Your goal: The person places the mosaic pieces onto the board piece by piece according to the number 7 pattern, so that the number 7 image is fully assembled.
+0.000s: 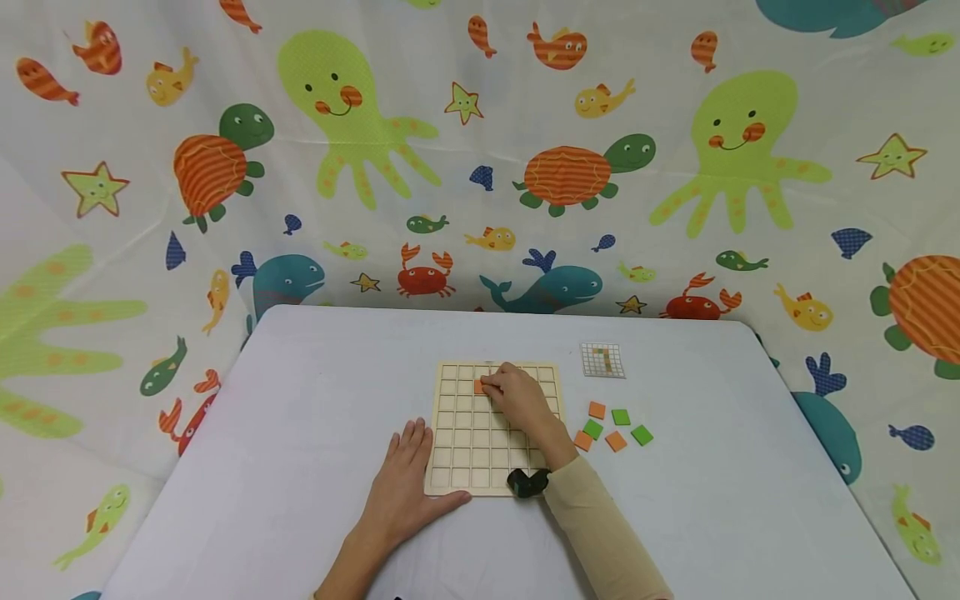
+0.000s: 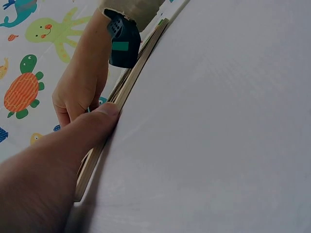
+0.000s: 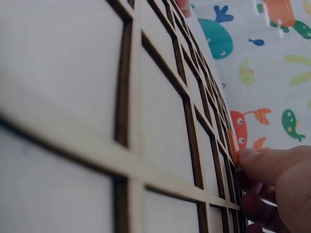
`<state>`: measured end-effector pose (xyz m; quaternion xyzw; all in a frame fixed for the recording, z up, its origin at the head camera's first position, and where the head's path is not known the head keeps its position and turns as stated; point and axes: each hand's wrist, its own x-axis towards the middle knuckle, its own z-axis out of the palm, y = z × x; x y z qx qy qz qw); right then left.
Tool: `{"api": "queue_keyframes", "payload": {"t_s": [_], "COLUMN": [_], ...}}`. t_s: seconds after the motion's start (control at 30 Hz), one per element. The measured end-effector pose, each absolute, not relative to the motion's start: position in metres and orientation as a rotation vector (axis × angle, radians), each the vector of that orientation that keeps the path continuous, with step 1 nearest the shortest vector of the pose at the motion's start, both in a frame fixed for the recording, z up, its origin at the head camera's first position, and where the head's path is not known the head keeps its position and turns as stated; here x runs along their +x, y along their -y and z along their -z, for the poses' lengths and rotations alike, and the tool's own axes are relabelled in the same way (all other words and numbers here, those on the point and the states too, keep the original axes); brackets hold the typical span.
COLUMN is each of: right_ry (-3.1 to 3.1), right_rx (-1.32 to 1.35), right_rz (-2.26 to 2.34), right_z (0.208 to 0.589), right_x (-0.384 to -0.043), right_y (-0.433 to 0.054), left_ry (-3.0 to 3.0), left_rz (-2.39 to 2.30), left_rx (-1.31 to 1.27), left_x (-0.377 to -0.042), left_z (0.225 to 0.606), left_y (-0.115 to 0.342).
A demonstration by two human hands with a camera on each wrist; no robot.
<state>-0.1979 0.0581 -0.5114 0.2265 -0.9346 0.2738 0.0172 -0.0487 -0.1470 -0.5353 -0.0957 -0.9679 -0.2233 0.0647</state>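
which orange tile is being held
The orange tile at the grid board, pinched by the right hand; the other three orange tiles lie untouched beside it.

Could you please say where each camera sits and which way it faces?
Head: worn there, facing forward and down at the square wooden grid board; left hand, right hand.
Left wrist: worn there, looking along the board's edge; both hands show.
Right wrist: worn there, looking across the board; right hand, square orange tile, apparently a left fingertip.
Head and right wrist share the tile.
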Motion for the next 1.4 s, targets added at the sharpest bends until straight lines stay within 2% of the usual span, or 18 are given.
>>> {"api": "queue_keyframes", "payload": {"t_s": [0.83,1.4], "right_ry": [2.972,2.988], "right_rx": [0.713,0.62], "right_rz": [-0.877,-1.031], "right_z": [0.502,0.495], "right_x": [-0.193,-0.185], "right_y": [-0.062,-0.076], "left_ry": [2.916,2.926], "left_rz": [0.649,0.643], "left_rx": [-0.294,-0.296], "left_x": [-0.048,-0.049], "left_z": [0.535,0.534], "left_y": [0.148,0.148]}}
